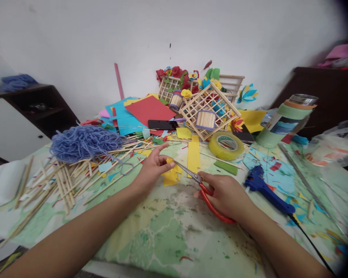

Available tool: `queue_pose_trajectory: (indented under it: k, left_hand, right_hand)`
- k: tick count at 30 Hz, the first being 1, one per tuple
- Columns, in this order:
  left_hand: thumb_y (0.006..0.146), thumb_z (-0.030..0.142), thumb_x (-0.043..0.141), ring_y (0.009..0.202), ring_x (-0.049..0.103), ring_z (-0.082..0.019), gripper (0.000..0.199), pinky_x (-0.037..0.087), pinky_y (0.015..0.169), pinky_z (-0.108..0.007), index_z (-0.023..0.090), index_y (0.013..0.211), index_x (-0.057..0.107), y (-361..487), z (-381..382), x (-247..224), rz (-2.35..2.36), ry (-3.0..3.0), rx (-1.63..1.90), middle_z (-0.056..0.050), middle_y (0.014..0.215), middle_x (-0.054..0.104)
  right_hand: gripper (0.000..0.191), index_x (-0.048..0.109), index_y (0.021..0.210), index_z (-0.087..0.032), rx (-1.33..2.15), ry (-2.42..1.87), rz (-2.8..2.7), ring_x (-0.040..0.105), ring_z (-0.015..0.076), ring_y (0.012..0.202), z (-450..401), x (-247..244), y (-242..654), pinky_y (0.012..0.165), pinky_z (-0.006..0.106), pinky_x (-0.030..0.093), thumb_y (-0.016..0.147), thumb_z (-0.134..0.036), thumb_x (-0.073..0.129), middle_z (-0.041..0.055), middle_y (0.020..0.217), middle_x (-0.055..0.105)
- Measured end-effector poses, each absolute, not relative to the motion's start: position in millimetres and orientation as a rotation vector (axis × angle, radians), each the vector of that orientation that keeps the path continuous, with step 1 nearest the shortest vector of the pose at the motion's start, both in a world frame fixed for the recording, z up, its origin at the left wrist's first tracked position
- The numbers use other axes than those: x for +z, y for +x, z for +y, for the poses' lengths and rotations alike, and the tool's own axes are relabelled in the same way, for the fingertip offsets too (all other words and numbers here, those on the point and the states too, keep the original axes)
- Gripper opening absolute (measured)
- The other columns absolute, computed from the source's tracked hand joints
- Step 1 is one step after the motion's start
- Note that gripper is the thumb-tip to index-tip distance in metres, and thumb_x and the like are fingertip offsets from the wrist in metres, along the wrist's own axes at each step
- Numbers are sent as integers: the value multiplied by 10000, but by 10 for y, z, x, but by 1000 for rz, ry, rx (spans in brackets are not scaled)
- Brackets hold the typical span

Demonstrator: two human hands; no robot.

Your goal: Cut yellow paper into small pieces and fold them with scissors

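Observation:
My right hand (224,193) grips red-handled scissors (210,204), whose metal blades point left toward my other hand. Between the thumb and finger of my left hand (155,166) is a small piece of yellow paper (170,160), right at the scissor tips. Beneath the fingers lie yellow paper scraps (171,177) on the table. Just beyond the blades, yellow paper strips (194,152) lie flat.
Blue yarn (85,143) and scattered wooden sticks (65,183) fill the left side. Stick lattices with paper flowers (210,110) lean at the back. A tape roll (226,146), blue glue gun (268,191) and green bottle (284,123) are at right.

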State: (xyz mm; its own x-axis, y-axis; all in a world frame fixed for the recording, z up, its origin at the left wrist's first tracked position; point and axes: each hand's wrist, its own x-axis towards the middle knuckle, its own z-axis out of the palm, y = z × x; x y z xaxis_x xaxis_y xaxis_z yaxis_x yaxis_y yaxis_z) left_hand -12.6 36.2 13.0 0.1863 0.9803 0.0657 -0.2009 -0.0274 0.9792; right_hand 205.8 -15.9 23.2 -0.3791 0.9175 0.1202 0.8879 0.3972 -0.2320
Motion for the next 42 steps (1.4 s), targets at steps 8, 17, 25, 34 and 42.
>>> queue_pose_trajectory:
  k: [8, 17, 25, 34, 42]
  left_hand:
    - [646, 214, 738, 664, 561, -109, 812, 402, 631, -222, 189, 1354, 341, -142, 376, 139, 896, 1215, 1096, 13, 717, 614]
    - [655, 200, 733, 675, 551, -98, 800, 399, 648, -214, 184, 1354, 343, -146, 391, 124, 901, 1210, 1089, 21, 715, 598]
    - [632, 228, 754, 624, 530, -93, 841, 384, 605, -212, 174, 1355, 328, -126, 374, 155, 912, 1167, 1094, 39, 671, 573]
    - [652, 221, 717, 558, 537, -109, 985, 358, 526, -217, 169, 1435, 120, 66, 164, 19, 825, 1396, 718, 34, 633, 595]
    - [628, 194, 715, 617, 594, -162, 922, 418, 575, -258, 182, 1417, 239, 195, 60, -44, 829, 1472, 678, -8, 676, 656]
  right_hand:
    - [499, 593, 1122, -204, 170, -1584, -2413, 599, 182, 626, -163, 233, 2054, 552, 243, 341, 786, -562, 505, 40, 712, 668]
    - [509, 590, 1128, -203, 254, -1569, -2430, 605, 186, 629, -154, 228, 2051, 549, 246, 357, 802, -578, 480, 48, 726, 678]
    - [478, 594, 1120, -202, 282, -1568, -2411, 613, 199, 657, -143, 232, 2050, 567, 257, 380, 808, -551, 494, 55, 740, 677]
    - [415, 617, 1105, -221, 606, -1412, -1993, 605, 161, 677, -166, 126, 1980, 601, 244, 449, 716, -361, 649, 23, 814, 691]
    - [470, 609, 1128, -221, 836, -1248, -1821, 641, 178, 838, -182, 75, 1880, 737, 283, 503, 659, -185, 625, 35, 997, 688]
